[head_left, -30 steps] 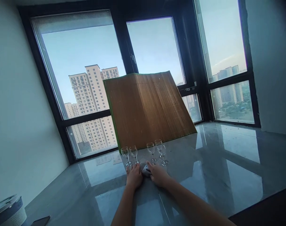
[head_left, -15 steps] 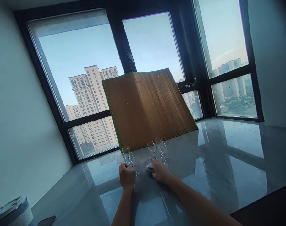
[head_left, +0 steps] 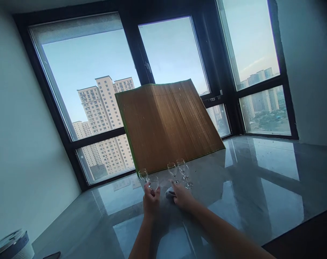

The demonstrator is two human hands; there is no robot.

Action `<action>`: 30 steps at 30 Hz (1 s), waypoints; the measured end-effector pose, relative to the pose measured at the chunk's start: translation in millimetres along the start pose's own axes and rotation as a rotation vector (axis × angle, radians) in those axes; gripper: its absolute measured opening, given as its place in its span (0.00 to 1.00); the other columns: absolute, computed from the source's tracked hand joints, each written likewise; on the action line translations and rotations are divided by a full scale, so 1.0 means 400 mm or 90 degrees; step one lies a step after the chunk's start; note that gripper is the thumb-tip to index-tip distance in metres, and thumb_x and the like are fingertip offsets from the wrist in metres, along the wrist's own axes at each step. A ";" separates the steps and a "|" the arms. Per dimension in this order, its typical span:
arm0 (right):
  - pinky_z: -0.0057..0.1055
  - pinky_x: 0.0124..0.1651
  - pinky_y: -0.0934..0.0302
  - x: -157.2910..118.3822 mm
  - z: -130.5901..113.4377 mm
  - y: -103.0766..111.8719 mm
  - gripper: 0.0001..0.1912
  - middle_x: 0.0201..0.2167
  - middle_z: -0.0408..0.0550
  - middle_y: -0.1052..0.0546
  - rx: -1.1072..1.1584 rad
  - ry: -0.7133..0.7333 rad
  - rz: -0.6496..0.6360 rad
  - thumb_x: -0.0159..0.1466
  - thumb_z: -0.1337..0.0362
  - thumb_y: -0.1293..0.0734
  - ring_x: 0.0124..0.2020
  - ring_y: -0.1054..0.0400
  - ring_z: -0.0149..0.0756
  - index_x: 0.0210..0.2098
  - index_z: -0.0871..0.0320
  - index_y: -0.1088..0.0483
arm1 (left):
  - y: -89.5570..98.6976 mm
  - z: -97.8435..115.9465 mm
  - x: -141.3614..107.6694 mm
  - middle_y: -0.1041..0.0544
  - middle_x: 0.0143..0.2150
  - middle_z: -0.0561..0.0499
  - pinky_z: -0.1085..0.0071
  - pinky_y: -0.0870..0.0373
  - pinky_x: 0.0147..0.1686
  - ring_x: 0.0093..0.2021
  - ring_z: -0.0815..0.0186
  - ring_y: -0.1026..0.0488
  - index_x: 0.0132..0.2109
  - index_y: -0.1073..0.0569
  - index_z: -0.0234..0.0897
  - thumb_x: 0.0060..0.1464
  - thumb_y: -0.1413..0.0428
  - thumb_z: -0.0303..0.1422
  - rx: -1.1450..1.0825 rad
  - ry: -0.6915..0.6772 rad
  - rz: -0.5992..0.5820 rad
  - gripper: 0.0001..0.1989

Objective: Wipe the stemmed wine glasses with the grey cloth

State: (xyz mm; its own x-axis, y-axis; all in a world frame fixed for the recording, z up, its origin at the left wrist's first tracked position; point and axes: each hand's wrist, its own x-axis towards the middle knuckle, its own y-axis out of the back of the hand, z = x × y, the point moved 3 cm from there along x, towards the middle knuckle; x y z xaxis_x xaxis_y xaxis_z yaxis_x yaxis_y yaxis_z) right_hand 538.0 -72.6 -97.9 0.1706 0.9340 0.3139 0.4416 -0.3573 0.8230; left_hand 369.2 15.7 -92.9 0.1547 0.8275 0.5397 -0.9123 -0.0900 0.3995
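Shifting rightward since the earlier frame, your left hand (head_left: pixel 151 203) is pinching a wine glass (head_left: pixel 153 182). Your right hand (head_left: pixel 183 196) is clutching a grey cloth (head_left: pixel 169 193) near three standing glasses (head_left: pixel 182 168).

The head camera looks over the glossy surface (head_left: pixel 82 226) toward windows (head_left: pixel 170 52).

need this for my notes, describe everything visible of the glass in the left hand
The glass looks clear and colourless, with a rounded bowl and a thin rim, mouth upward. The left hand grips it low, hiding the stem and foot. It is just right of another stemmed glass.
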 end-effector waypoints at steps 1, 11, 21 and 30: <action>0.36 0.52 0.40 0.002 0.001 -0.001 0.44 0.55 0.58 0.25 0.017 -0.002 0.005 0.57 0.72 0.37 0.54 0.30 0.50 0.72 0.57 0.51 | 0.000 0.006 -0.005 0.29 0.26 0.57 0.69 0.34 0.32 0.28 0.65 0.27 0.59 0.35 0.35 0.59 0.48 0.50 0.046 -0.010 -0.014 0.29; 0.38 0.57 0.38 0.013 -0.014 0.010 0.44 0.54 0.54 0.27 0.269 0.073 0.163 0.53 0.73 0.36 0.51 0.30 0.44 0.68 0.54 0.49 | -0.037 0.075 -0.050 0.20 0.45 0.43 0.68 0.34 0.40 0.47 0.56 0.21 0.68 0.42 0.34 0.63 0.47 0.44 0.320 -0.025 -0.177 0.32; 0.37 0.51 0.34 -0.001 -0.027 0.035 0.38 0.48 0.52 0.28 0.442 0.070 0.256 0.53 0.69 0.36 0.44 0.29 0.42 0.63 0.55 0.45 | -0.033 0.043 -0.038 0.20 0.49 0.36 0.67 0.33 0.41 0.49 0.54 0.21 0.68 0.45 0.29 0.67 0.53 0.47 0.317 -0.011 -0.170 0.32; 0.41 0.46 0.32 0.018 0.010 0.040 0.35 0.42 0.48 0.29 0.529 0.032 0.360 0.53 0.66 0.34 0.40 0.29 0.42 0.60 0.56 0.42 | -0.014 0.049 -0.034 0.20 0.42 0.50 0.71 0.36 0.41 0.44 0.62 0.23 0.67 0.39 0.41 0.60 0.42 0.36 0.407 -0.056 -0.236 0.30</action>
State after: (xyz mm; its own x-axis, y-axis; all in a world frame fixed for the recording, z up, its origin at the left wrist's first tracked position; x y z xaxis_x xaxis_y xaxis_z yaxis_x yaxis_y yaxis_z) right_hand 549.7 -71.4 -84.2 0.5171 0.6185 0.5916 0.7847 -0.6187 -0.0390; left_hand 379.6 -6.1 -87.9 0.4646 0.8210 0.3319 -0.4001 -0.1398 0.9058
